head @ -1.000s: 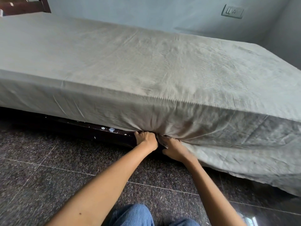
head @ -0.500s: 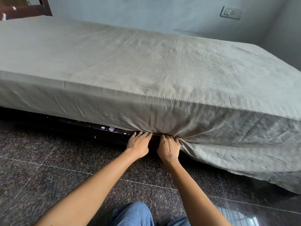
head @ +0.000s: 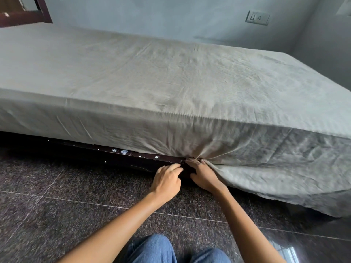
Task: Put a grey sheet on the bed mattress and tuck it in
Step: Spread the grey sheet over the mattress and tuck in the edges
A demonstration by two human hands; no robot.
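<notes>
Since half a second ago the left hand has drawn back from under the mattress edge, while the right hand has stayed at the tuck.

From the left, the grey sheet covers the whole mattress top and its near side, and there its lower edge is already tucked above the dark bed rail, which is flecked with white. The left hand hovers just in front of that rail, fingers loosely curled and holding nothing. Just beside it, the right hand's fingers are stretched out, tips pressed into the puckered gather of cloth. Right of them the untucked hem hangs down to the floor.

The tucking looks about half done along this side. The next move probably calls for shifting rightward, lifting the mattress edge a little and feeding the hanging cloth under without dragging the top askew.

The floor is dark speckled stone tile. Behind the bed are a pale wall, a wooden bed end at far left and a switch plate at right
</notes>
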